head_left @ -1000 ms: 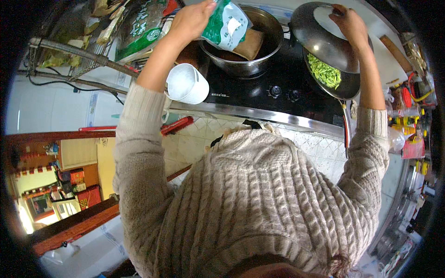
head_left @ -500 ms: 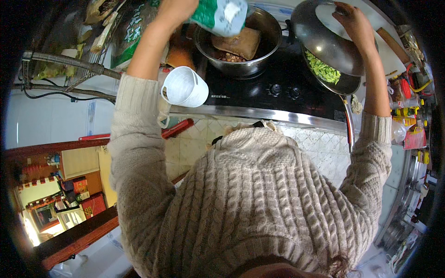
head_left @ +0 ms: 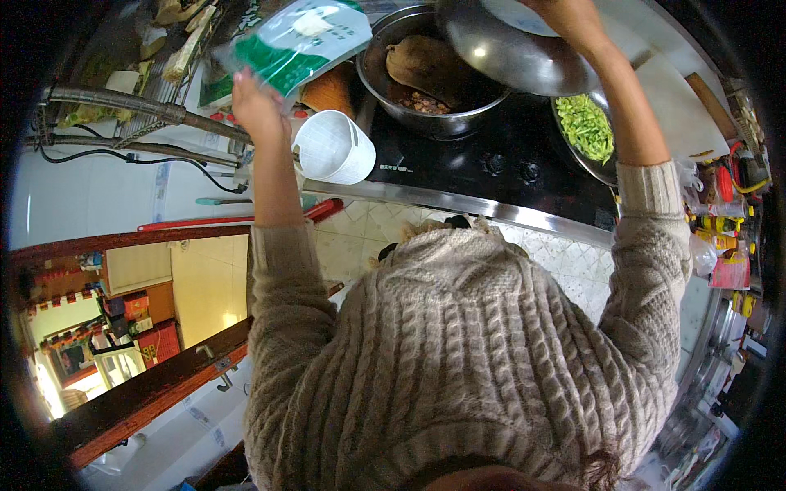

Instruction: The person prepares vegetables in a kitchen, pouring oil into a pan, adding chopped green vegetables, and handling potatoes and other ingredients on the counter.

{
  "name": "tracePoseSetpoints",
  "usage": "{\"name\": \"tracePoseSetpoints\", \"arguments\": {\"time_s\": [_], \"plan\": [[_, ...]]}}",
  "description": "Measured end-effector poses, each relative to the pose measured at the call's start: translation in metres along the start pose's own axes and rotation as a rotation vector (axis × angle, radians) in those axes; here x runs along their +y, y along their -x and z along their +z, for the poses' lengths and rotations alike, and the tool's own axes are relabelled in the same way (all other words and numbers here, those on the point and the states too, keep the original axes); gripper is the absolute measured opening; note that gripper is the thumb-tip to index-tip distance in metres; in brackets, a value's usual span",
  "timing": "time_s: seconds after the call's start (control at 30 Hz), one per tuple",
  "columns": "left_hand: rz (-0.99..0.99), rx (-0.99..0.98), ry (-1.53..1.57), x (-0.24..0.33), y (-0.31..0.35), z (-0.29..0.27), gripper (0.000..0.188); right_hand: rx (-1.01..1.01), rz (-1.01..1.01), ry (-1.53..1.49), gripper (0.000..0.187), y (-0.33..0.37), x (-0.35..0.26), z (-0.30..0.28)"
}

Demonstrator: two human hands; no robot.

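My left hand (head_left: 260, 110) is closed on the edge of a green and white plastic bag (head_left: 315, 45), which slants up and to the right between the hand and a steel pot (head_left: 491, 106). Inside the pot lie a flat brown piece (head_left: 419, 61) and small brown bits (head_left: 424, 102). At the top edge my right hand (head_left: 569, 20) grips a domed metal lid (head_left: 524, 61); its fingers are partly cut off. The lid overlaps the pot's right side, tilted. Chopped green vegetables (head_left: 583, 129) show in the wok below and right of it.
Left of the black cooktop (head_left: 458, 168) stands a white plastic bucket (head_left: 336, 151), with an orange-brown object (head_left: 327, 90) behind it. A metal rack rail (head_left: 123, 102) runs along the left. Bottles and packets (head_left: 716, 221) crowd the right side.
My left hand has moved left and nearer with the bag, away from above the pot. My right hand has carried the lid left and farther away, uncovering more of the vegetables.
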State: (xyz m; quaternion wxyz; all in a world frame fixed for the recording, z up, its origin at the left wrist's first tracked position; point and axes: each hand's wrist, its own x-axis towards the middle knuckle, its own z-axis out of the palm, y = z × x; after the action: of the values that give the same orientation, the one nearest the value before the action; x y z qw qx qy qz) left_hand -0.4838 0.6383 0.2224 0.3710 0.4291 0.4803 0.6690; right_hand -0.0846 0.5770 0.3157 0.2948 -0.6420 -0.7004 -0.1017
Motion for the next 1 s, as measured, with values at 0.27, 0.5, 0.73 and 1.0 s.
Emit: {"name": "tracePoseSetpoints", "arguments": {"time_s": [0.27, 0.5, 0.73, 1.0], "plan": [[-0.22, -0.154, 0.564, -0.015, 0.042, -0.04, 0.051, -0.152, -0.182, 0.073, 0.032, -0.015, -0.037, 0.071], [-0.324, -0.237, 0.841, -0.035, 0.039, -0.056, 0.045, -0.164, -0.24, 0.003, 0.035, -0.009, -0.03, 0.128], [-0.62, -0.145, 1.095, -0.041, 0.035, -0.041, 0.027, -0.231, -0.088, -0.089, 0.04, -0.001, -0.053, 0.119], [-0.761, -0.32, 1.204, -0.037, 0.057, 0.012, 0.023, -0.005, 0.042, -0.503, 0.06, 0.075, -0.107, 0.081]]}}
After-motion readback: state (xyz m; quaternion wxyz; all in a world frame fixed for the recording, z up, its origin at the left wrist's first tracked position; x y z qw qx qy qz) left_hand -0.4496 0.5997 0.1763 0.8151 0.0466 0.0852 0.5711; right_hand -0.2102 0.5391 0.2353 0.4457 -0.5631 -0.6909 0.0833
